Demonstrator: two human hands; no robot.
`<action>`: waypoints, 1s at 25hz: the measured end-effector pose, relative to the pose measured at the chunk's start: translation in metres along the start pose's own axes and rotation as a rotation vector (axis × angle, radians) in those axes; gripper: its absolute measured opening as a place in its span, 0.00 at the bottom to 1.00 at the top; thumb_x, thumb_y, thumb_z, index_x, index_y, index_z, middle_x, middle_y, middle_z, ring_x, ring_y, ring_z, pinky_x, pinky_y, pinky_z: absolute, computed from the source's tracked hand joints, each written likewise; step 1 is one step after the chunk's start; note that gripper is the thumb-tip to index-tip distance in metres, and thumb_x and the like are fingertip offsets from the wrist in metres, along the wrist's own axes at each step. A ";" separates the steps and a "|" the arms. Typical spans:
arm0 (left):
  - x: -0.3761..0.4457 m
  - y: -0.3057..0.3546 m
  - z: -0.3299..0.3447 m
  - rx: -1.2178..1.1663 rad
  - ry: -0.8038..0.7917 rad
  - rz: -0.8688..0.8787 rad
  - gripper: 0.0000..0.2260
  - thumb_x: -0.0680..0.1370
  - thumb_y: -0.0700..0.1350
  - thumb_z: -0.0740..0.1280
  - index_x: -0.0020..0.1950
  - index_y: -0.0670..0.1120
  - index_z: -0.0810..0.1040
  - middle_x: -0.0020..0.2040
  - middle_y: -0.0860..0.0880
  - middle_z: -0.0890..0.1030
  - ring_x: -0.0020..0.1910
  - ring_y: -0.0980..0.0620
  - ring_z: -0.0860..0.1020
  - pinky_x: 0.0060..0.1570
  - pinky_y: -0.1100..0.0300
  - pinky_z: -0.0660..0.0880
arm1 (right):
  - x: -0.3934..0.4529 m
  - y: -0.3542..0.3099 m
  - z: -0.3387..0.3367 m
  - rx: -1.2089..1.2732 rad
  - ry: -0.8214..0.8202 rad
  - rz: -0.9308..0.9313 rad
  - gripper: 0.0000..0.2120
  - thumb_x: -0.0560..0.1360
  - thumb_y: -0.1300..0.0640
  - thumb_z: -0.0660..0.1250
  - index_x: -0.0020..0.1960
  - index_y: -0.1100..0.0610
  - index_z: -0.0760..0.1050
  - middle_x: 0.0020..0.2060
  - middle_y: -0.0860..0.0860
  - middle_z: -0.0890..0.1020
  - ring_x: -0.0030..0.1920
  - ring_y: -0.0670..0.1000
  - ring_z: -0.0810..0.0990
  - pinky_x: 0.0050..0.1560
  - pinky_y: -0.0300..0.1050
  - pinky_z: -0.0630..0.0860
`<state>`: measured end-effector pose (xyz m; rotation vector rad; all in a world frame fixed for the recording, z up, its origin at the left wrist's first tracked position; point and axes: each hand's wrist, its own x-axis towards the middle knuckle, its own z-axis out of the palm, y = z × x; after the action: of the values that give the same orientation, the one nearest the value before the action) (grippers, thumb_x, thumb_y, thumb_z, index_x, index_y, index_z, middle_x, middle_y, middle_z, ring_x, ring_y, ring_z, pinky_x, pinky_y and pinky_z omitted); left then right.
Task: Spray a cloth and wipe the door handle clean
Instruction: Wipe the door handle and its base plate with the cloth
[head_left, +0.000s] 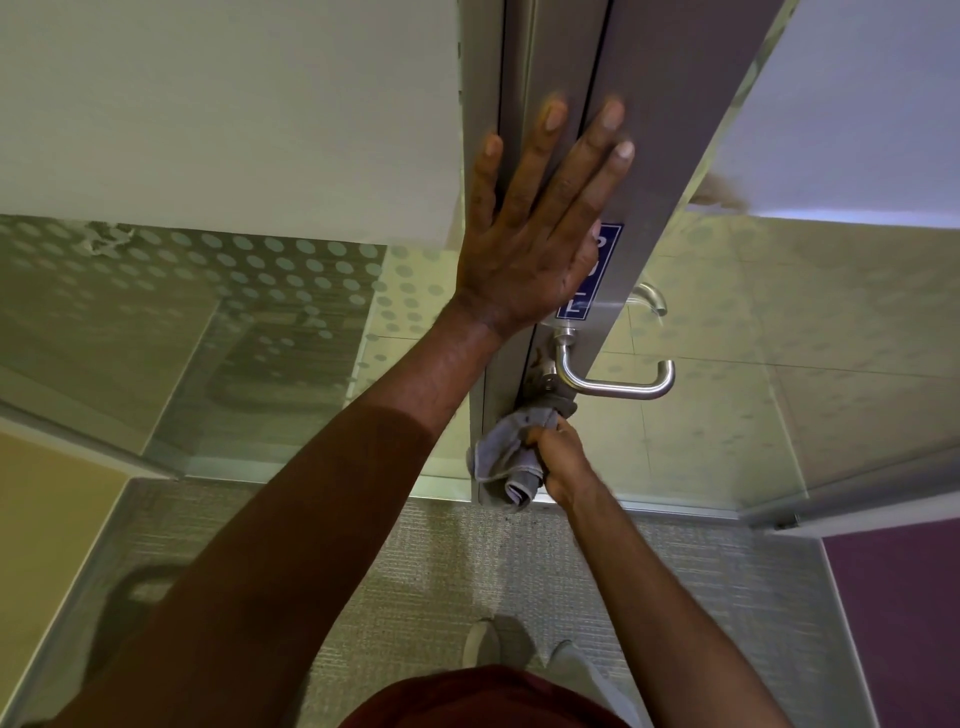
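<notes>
Your left hand (535, 228) lies flat, fingers spread, bracing the door frame (670, 104); your right hand (563, 460) grips the bunched cloth (506, 452) just under the door handle (618, 382). Careful: that dangling fold could miss the lever's end, and a swinging door could pinch you.

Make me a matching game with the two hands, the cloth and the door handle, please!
Things:
1. left hand
2. right hand
3. cloth
4. door handle

States:
A. shiny silver metal
B. grey and bunched up
C. flat on the door frame, fingers spread
D. gripping the cloth below the handle

Pairs: 1-C, 2-D, 3-B, 4-A
</notes>
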<state>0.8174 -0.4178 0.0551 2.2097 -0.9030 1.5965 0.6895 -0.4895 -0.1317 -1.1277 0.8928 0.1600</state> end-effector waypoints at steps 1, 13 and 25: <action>0.000 0.000 0.000 0.003 0.002 -0.004 0.27 0.81 0.46 0.67 0.80 0.49 0.66 0.77 0.47 0.76 0.78 0.40 0.64 0.80 0.38 0.49 | 0.004 -0.008 0.007 -0.052 0.012 0.015 0.15 0.78 0.74 0.59 0.62 0.71 0.76 0.54 0.71 0.83 0.46 0.63 0.83 0.53 0.59 0.82; -0.003 0.000 0.005 0.034 0.019 -0.024 0.27 0.81 0.47 0.67 0.80 0.49 0.65 0.77 0.47 0.77 0.78 0.39 0.64 0.83 0.42 0.41 | -0.016 -0.007 0.041 -0.304 0.094 -0.211 0.12 0.83 0.65 0.61 0.47 0.50 0.77 0.43 0.49 0.83 0.45 0.49 0.82 0.44 0.42 0.80; -0.003 0.000 0.006 0.036 0.040 -0.017 0.28 0.80 0.46 0.69 0.79 0.49 0.67 0.76 0.47 0.78 0.77 0.40 0.65 0.83 0.42 0.41 | -0.050 -0.009 0.052 -0.268 0.147 -0.491 0.20 0.81 0.68 0.62 0.70 0.56 0.76 0.50 0.43 0.83 0.48 0.34 0.83 0.46 0.28 0.79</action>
<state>0.8218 -0.4201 0.0506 2.1950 -0.8489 1.6552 0.6896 -0.4345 -0.0839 -1.5924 0.7104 -0.2158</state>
